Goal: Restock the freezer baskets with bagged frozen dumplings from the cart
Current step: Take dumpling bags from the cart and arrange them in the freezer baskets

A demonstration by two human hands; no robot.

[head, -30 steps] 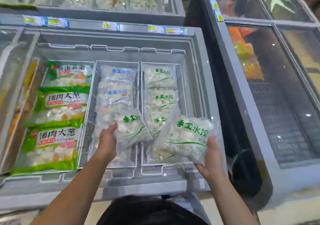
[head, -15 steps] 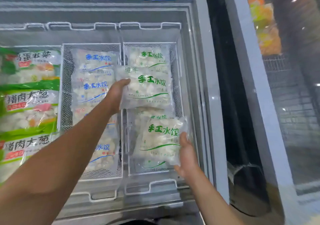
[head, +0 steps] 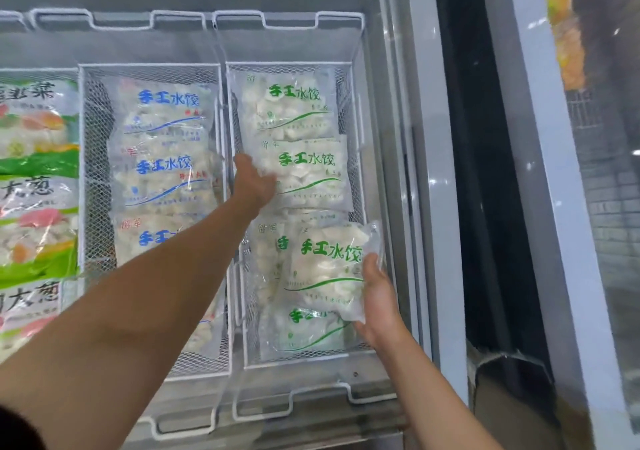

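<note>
Right basket [head: 356,127]: green-lettered dumpling bags. Left hand [head: 254,182] lies flat on the middle bag [head: 311,172]. Right hand [head: 379,297] grips the near bag [head: 325,269].

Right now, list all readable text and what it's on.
"手工水饺", green: dumpling bags in the right basket, including the bag the right hand grips.
"手工水饺", blue: bags in the middle basket.
"大葱": green-edged bag, far left.
Smaller print: blurred.

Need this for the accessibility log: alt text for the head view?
A person's left hand rests on a green-lettered dumpling bag in the right freezer basket, while the right hand grips another green-lettered bag over it. The neighbouring basket holds blue-lettered bags.
</note>
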